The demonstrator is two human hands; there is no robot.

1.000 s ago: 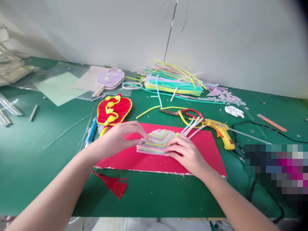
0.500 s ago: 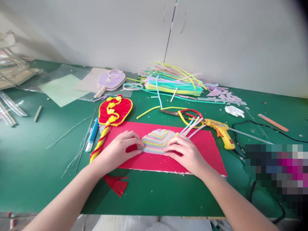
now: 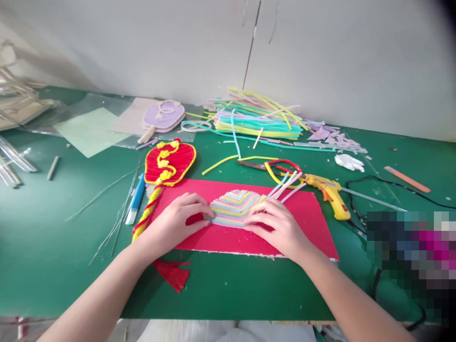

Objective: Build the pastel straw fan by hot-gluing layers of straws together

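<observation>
Red board (image 3: 306,218) sits under your striped piece (image 3: 233,210), its ragged front edge set back from the rim of the green table (image 3: 224,294); glue gun (image 3: 333,197) is just past the board's back right corner; can't tell if that pale green sheet (image 3: 87,132) is inside the clear plastic (image 3: 83,105) or on it; your left hand (image 3: 181,218) bunches its fingertips at the piece's left end, clamped or not, hard to say; your right hand (image 3: 276,225) rests, fingers apart, on its right side.

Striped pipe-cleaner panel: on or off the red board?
On. Striped panel lies on the red board, red showing around it; left hand and right hand at its edges.
</observation>
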